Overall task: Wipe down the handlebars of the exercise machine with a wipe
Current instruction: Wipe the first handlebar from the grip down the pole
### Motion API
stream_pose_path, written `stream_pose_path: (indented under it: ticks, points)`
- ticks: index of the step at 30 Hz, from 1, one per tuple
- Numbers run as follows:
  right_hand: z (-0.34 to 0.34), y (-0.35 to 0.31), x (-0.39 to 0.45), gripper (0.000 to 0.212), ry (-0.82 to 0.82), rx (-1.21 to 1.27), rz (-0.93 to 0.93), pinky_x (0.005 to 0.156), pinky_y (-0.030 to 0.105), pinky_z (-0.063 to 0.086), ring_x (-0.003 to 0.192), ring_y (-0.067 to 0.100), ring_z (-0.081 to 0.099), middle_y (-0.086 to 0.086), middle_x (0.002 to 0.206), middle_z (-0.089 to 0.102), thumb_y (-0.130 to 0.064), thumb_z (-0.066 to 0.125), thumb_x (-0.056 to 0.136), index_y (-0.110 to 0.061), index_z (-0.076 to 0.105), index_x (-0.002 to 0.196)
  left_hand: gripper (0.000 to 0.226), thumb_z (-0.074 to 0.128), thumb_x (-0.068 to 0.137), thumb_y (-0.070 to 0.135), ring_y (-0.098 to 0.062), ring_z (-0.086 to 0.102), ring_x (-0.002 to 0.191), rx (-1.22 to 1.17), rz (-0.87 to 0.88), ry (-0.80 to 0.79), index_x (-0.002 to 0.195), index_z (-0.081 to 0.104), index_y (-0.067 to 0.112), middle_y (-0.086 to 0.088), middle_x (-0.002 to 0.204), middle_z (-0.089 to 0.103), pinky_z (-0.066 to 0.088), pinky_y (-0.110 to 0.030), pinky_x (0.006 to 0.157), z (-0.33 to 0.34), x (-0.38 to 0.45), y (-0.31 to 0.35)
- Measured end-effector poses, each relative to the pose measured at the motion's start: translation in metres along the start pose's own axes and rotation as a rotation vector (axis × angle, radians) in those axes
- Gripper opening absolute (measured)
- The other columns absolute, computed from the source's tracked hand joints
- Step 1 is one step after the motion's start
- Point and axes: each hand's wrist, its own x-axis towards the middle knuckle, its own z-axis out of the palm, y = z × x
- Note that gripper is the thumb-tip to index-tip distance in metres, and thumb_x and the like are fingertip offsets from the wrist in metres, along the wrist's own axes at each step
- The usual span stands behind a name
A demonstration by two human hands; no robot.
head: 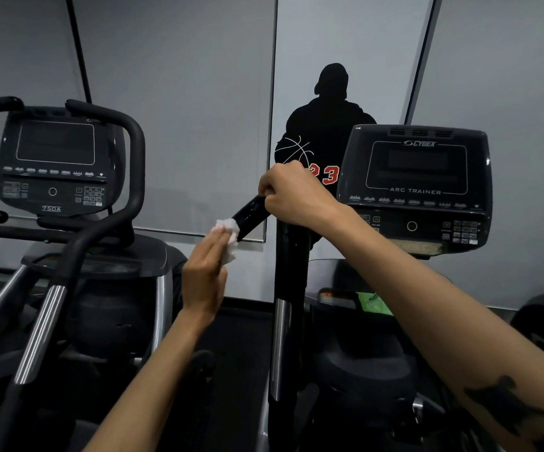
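White tissue, crumpled into a small pad, is what does the work: the wipe (228,234) sits pressed against the free lower end of the short black handlebar (250,216) that juts down and to the left from the top of the machine's upright post (288,288). The left hand (203,275) holds the wipe there with its fingers straight and close together, flat against the tissue rather than wrapped round the bar; where the thumb lies I cannot tell. The right hand (291,197) is curled into a firm grip over the upper end of that same bar, where it joins the post, steadying it.

To my eye the step would go better if the left hand folded the wipe round the bar, so that the underside gets cleaned too, and then drew it along the grip toward the right hand, turning a little on the way. The right hand will have to let go before the part it covers can be wiped.

Both forearms reach forward and up, the left wrist nearly straight, the right bent down over the bar. The Cybex console (415,187) stands just behind the right hand.
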Motion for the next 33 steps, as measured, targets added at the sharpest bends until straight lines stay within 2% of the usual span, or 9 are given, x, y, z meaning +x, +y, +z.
stream_pose_path:
  ticks: [6, 9, 11, 14, 16, 19, 24, 28, 33]
  points:
    - [0.002, -0.002, 0.002, 0.027, 0.026, 0.016, 0.004, 0.075, 0.047, 0.06, 0.079, 0.033, 0.065, 0.017, 0.091, 0.07, 0.0, 0.051, 0.083, -0.001, 0.075, 0.095, 0.046, 0.076, 0.079, -0.009, -0.035, 0.068, 0.11, 0.039, 0.072, -0.077, 0.124, 0.069, 0.003, -0.016, 0.124, 0.069, 0.059, -0.044, 0.088, 0.007, 0.015, -0.006]
    - [0.002, 0.002, 0.003, 0.027, 0.017, 0.028, -0.003, 0.072, 0.049, 0.06, 0.075, 0.032, 0.065, 0.016, 0.09, 0.07, 0.0, 0.051, 0.08, -0.001, 0.074, 0.094, 0.026, 0.075, 0.082, -0.002, -0.031, 0.071, 0.085, -0.004, 0.0, -0.042, 0.108, 0.076, 0.003, -0.014, 0.101, 0.075, 0.058, -0.036, 0.071, -0.002, 0.015, -0.018]
    - [0.002, 0.002, 0.004, 0.027, 0.015, 0.03, -0.002, 0.073, 0.049, 0.06, 0.076, 0.032, 0.065, 0.017, 0.09, 0.071, 0.0, 0.051, 0.079, 0.0, 0.074, 0.093, 0.009, 0.072, 0.09, 0.013, -0.02, 0.062, 0.064, -0.114, -0.139, -0.039, 0.092, 0.078, 0.007, -0.002, 0.072, 0.07, 0.044, -0.028, 0.058, -0.006, 0.03, -0.01]
    - [0.004, -0.001, 0.005, 0.026, 0.026, 0.038, 0.015, 0.074, 0.05, 0.06, 0.078, 0.035, 0.066, 0.019, 0.092, 0.07, 0.001, 0.051, 0.077, 0.001, 0.073, 0.092, 0.029, 0.07, 0.095, 0.031, -0.007, 0.039, 0.053, -0.199, -0.289, -0.024, 0.074, 0.076, 0.012, 0.014, 0.046, 0.041, 0.033, -0.034, 0.05, -0.001, 0.06, 0.009]
    - [0.004, -0.001, 0.005, 0.029, 0.03, 0.044, 0.025, 0.076, 0.049, 0.06, 0.081, 0.036, 0.065, 0.019, 0.094, 0.07, 0.001, 0.05, 0.077, -0.001, 0.074, 0.093, 0.009, 0.073, 0.091, 0.016, -0.01, 0.053, 0.058, -0.223, -0.151, -0.051, 0.087, 0.079, 0.011, 0.017, 0.059, 0.06, 0.045, -0.033, 0.054, 0.002, 0.06, 0.022]
    - [-0.004, 0.003, 0.006, 0.036, 0.01, 0.114, 0.026, 0.081, 0.045, 0.059, 0.09, 0.032, 0.065, 0.017, 0.102, 0.072, 0.003, 0.046, 0.081, -0.005, 0.076, 0.1, 0.024, 0.077, 0.079, -0.003, -0.028, 0.071, 0.082, -0.061, -0.025, -0.072, 0.101, 0.077, 0.008, -0.009, 0.093, 0.076, 0.057, -0.034, 0.069, 0.006, 0.037, 0.014]
    - [-0.011, 0.013, 0.001, 0.038, 0.005, 0.234, 0.012, 0.092, 0.038, 0.056, 0.103, 0.022, 0.066, 0.006, 0.104, 0.075, 0.003, 0.049, 0.086, -0.01, 0.078, 0.107, 0.012, 0.066, 0.089, 0.011, -0.023, 0.063, 0.061, -0.111, -0.267, 0.019, 0.083, 0.077, 0.009, -0.008, 0.071, 0.071, 0.038, -0.026, 0.058, 0.001, 0.054, 0.01]
    - [-0.009, 0.011, 0.001, 0.039, 0.03, 0.263, 0.028, 0.09, 0.037, 0.055, 0.104, 0.023, 0.064, 0.001, 0.094, 0.071, 0.003, 0.049, 0.083, -0.01, 0.078, 0.106, 0.008, 0.072, 0.088, 0.012, -0.008, 0.057, 0.061, -0.225, -0.159, -0.038, 0.085, 0.079, 0.013, 0.001, 0.071, 0.069, 0.034, -0.009, 0.058, 0.01, 0.07, 0.041]
    - [-0.011, 0.015, 0.0, 0.036, 0.014, 0.26, 0.002, 0.091, 0.03, 0.053, 0.105, 0.02, 0.065, 0.005, 0.106, 0.075, 0.003, 0.051, 0.088, -0.01, 0.077, 0.11, 0.013, 0.072, 0.079, -0.001, -0.024, 0.063, 0.067, -0.105, -0.033, -0.101, 0.09, 0.075, 0.005, -0.009, 0.082, 0.07, 0.043, -0.027, 0.059, 0.003, 0.055, 0.008]
